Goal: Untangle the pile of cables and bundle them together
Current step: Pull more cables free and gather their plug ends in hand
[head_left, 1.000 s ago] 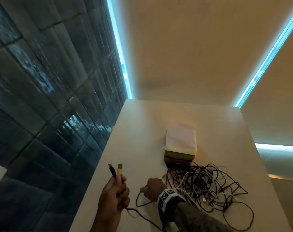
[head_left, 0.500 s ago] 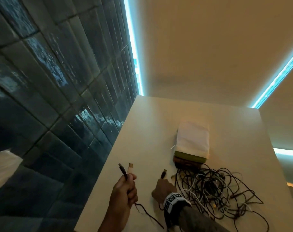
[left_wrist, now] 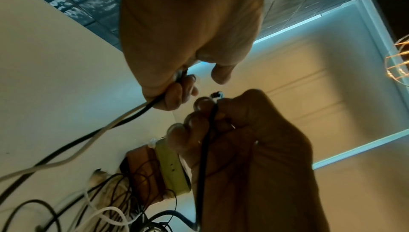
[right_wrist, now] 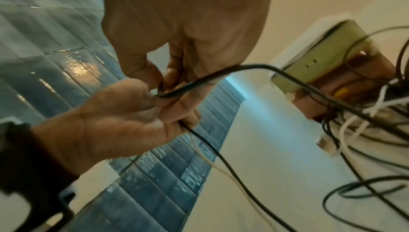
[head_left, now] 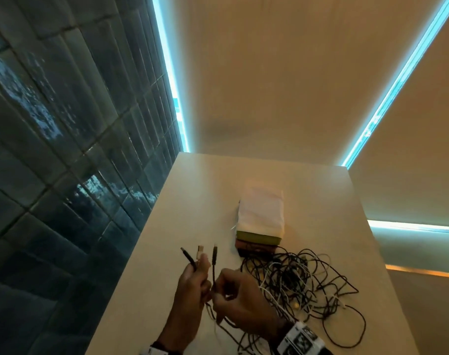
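A tangled pile of black and white cables point(head_left: 295, 285) lies on the white table point(head_left: 325, 201), right of my hands. My left hand point(head_left: 196, 274) is raised above the table's near left part and grips two cable ends, a black plug point(head_left: 187, 255) and a white plug point(head_left: 200, 249), both pointing up. My right hand point(head_left: 222, 286) is close beside it and pinches a third black cable end point(head_left: 214, 252) upright. In the left wrist view the black and white cables point(left_wrist: 124, 118) trail from my left hand point(left_wrist: 177, 85). My right hand point(left_wrist: 212, 113) holds its black cable point(left_wrist: 203, 148).
Behind the pile is a stack with a folded white cloth point(head_left: 263, 211) on top, a green box point(head_left: 256, 238) below it and a brown box point(head_left: 254, 248) under that. A dark tiled wall point(head_left: 64, 175) runs along the table's left edge. The table's right edge drops off near the pile.
My right hand has picked a black cable end off the table and lifted it beside the two ends in my left hand. The hands are now close together.
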### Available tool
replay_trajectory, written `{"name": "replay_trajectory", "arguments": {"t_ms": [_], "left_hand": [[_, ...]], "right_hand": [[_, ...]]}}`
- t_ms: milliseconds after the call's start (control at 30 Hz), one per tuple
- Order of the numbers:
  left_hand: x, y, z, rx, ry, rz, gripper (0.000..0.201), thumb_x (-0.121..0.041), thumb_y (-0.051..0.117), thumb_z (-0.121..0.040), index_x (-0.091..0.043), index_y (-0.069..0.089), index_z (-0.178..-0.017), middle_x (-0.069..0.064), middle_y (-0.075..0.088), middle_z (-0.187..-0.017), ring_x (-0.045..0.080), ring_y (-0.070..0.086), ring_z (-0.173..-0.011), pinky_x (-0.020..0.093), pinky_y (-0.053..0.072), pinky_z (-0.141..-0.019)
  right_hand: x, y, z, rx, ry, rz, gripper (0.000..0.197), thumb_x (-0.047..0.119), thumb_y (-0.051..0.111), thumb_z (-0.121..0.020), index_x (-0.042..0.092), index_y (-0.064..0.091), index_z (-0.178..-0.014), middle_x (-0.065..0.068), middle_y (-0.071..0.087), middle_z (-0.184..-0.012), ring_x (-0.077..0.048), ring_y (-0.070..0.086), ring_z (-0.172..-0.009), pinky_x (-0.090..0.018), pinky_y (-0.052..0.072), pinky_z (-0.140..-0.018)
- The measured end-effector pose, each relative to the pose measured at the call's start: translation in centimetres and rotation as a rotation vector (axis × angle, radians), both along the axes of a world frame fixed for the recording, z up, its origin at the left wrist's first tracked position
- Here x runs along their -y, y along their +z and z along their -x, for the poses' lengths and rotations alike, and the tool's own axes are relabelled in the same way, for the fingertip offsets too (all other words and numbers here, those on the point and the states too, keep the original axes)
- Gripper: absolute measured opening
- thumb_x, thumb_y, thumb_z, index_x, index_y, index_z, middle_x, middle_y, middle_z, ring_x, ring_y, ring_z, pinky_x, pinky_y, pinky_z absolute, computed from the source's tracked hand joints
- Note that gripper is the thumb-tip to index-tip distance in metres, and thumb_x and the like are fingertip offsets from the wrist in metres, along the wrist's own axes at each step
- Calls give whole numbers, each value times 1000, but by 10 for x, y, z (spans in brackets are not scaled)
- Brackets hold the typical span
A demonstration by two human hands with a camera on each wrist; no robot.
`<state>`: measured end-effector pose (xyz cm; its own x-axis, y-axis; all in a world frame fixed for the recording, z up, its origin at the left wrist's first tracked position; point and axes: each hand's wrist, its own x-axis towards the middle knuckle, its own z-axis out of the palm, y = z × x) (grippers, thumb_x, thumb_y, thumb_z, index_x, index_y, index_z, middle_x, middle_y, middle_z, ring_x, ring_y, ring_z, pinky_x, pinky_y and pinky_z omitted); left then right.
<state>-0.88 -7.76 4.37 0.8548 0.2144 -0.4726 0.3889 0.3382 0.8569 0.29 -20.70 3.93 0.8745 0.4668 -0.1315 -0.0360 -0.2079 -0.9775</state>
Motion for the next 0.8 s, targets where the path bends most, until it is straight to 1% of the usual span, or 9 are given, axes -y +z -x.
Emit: {"name": "replay_trajectory", "arguments": {"t_ms": [100,167,233,333,433,500,600,733,800], "left_hand": [[8,6,-3,37,-100,-27,50,-50,52,-87,-2,62,-98,4,45,-63,20,46,-60,32,40,-54],[11,5,-6,53,-158,-75,53,-52,50,-85,-2,62,-97,8,54,-68,24,55,-66,33,48,-58],[15,3,-9,66,-189,-119,55,-56,47,-85,-5,63,-94,10,59,-72,26,60,-71,37,51,-65],[20,4,-12,67,-160,-189,55,-60,42,-86,-9,57,-74,3,54,-62,21,54,-63,36,44,-63],[25,13,-11,125,-99,-119,54,-60,38,-88,-12,44,-65,1,37,-55,16,34,-52,33,29,-54],[28,20,-9,161,-76,-26,50,-55,37,-91,-10,41,-70,1,30,-54,13,26,-50,32,22,-51],[32,29,-7,197,-41,87,43,-46,40,-91,-5,45,-81,0,26,-57,12,23,-51,32,22,-52],[28,35,-7,235,42,273,32,-33,44,-89,-1,51,-91,3,31,-60,15,31,-54,34,30,-58],[27,38,-6,259,21,308,28,-29,41,-94,-3,52,-92,4,36,-61,17,37,-55,35,35,-59]], "right_hand": [[10,8,4,82,60,50,7,9,63,-72,8,56,-74,-16,67,-83,-34,66,-76,-47,57,-64],[16,13,4,100,71,54,15,7,63,-74,21,57,-75,-14,67,-87,-29,67,-80,-44,57,-69],[20,18,4,65,62,18,24,5,62,-79,28,56,-78,-11,67,-89,-24,68,-75,-40,59,-67],[24,21,4,-29,32,-6,9,14,62,-86,20,57,-83,-4,66,-80,-19,64,-59,-37,55,-54],[29,20,0,-10,3,34,14,20,66,-88,9,59,-92,-9,68,-89,-17,67,-70,-31,58,-65],[33,18,0,-61,-6,9,27,26,67,-88,4,56,-97,-10,67,-85,-21,65,-69,-30,56,-61],[37,15,1,-166,8,-80,31,27,65,-90,-1,51,-97,-6,61,-73,-20,54,-58,-26,45,-48],[41,9,-1,-94,54,-154,15,21,62,-92,7,64,-89,-10,59,-70,-24,51,-59,-28,41,-53],[41,6,-1,-43,55,-176,22,27,62,-90,6,69,-88,-13,58,-71,-24,50,-60,-30,41,-55]]}}
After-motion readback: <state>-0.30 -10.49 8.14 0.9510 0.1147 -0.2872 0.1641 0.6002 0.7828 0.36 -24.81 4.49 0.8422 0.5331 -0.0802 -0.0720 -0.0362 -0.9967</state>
